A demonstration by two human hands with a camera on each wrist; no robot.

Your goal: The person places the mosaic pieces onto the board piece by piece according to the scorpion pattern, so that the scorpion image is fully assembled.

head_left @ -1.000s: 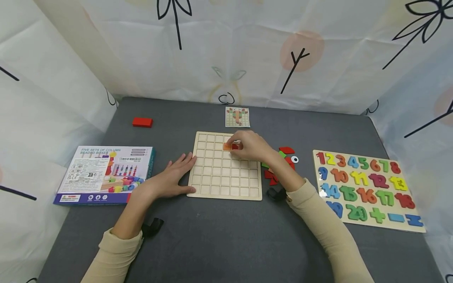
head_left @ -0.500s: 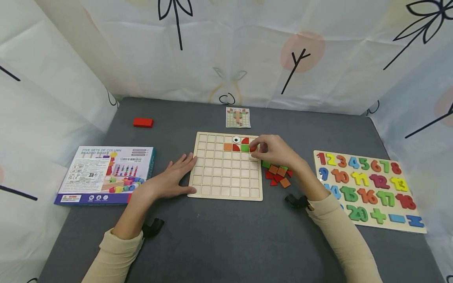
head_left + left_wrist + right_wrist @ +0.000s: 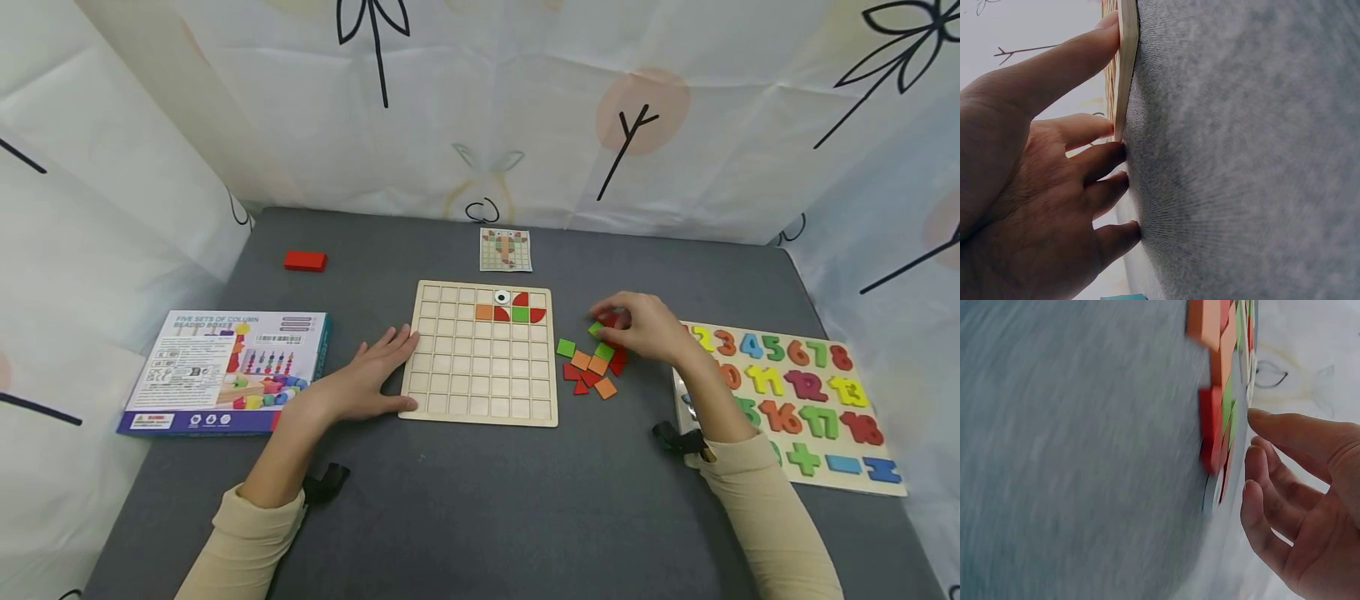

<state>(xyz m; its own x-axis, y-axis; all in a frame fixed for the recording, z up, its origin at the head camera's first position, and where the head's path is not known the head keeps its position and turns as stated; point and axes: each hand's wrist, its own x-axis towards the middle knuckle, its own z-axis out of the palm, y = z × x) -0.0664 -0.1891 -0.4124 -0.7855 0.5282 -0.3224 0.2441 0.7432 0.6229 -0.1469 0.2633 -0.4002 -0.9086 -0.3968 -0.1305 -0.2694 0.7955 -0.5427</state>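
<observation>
A pale wooden grid board (image 3: 450, 375) lies mid-table. Near its top right sit an orange square (image 3: 484, 312), a green square (image 3: 520, 314), a white eye piece (image 3: 502, 297) and red curved-edged pieces (image 3: 537, 316). My left hand (image 3: 371, 375) rests along the board's left edge, fingers spread and thumb on its rim (image 3: 1124, 75). Above the loose pile of coloured pieces (image 3: 591, 362) right of the board hovers my right hand (image 3: 641, 325), its fingers lightly bent. In the right wrist view nothing is between thumb and fingers, which stand apart from the red piece (image 3: 1210, 425).
Behind the board lies a small pattern card (image 3: 506, 250). A red block (image 3: 305, 261) is at the back left, above a printed box (image 3: 225, 367). To the right, a number puzzle board (image 3: 795, 408) lies partly under my right forearm. White printed cloth (image 3: 540, 125) surrounds the table.
My right hand has moved right from the orange square, past the red piece in the right column, to over the pile. The pieces it covered now show. My left hand stays put.
</observation>
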